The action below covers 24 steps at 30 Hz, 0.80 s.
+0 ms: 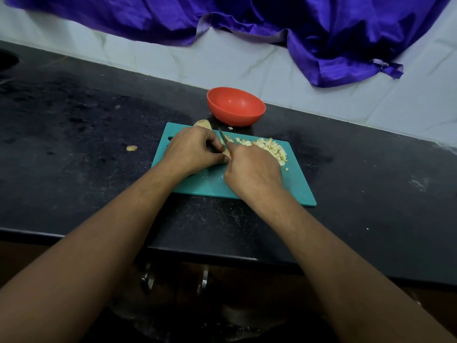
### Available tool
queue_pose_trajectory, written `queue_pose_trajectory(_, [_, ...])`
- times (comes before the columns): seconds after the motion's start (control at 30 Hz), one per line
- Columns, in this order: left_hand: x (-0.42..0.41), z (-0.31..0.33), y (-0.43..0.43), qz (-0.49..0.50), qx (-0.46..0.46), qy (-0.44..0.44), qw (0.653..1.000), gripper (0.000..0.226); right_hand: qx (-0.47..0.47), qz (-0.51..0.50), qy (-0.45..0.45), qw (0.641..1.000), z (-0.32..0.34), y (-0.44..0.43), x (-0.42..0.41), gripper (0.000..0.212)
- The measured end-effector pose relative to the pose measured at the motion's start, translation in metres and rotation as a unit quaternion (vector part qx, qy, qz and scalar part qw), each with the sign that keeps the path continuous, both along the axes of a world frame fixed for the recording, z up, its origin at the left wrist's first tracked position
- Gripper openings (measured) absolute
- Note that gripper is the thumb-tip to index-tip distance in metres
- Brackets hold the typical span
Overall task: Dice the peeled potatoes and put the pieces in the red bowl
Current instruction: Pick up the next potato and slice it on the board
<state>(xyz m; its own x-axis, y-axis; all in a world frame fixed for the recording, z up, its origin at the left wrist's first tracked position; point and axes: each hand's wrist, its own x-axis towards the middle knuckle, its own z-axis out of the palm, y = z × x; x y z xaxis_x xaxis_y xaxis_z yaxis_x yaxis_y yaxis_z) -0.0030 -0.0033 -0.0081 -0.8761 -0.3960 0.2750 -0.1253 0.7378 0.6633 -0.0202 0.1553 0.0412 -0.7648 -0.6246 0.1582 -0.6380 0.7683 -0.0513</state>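
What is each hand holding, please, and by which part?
The right hand grips the knife by its handle; the left hand holds the potato piece from above.

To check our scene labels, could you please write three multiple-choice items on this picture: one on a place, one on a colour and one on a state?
1. Where does the bowl stand?
A. behind the board
B. on the board
C. on a shelf

2. What colour is the board?
A. white
B. teal
C. yellow

3. What does the right hand do?
A. lies open
B. lifts the bowl
C. grips the knife

Answers:
1 A: the bowl sits past the board's far edge.
2 B: the board's bare surface is teal.
3 C: the right hand's fingers curl round the handle, while the left hand holds the potato.
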Motion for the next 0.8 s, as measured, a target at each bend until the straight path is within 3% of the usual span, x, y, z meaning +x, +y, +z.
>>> queue_pose_trajectory(0.37, [0.003,0.004,0.005,0.008,0.000,0.006,1.000,0.010,0.015,0.011,-0.008,1.000,-0.017,0.013,0.009,0.056])
queue_pose_trajectory(0.8, [0.009,0.004,0.013,0.014,-0.005,0.006,1.000,0.015,0.009,0.024,-0.030,0.999,-0.016,0.051,0.013,0.053])
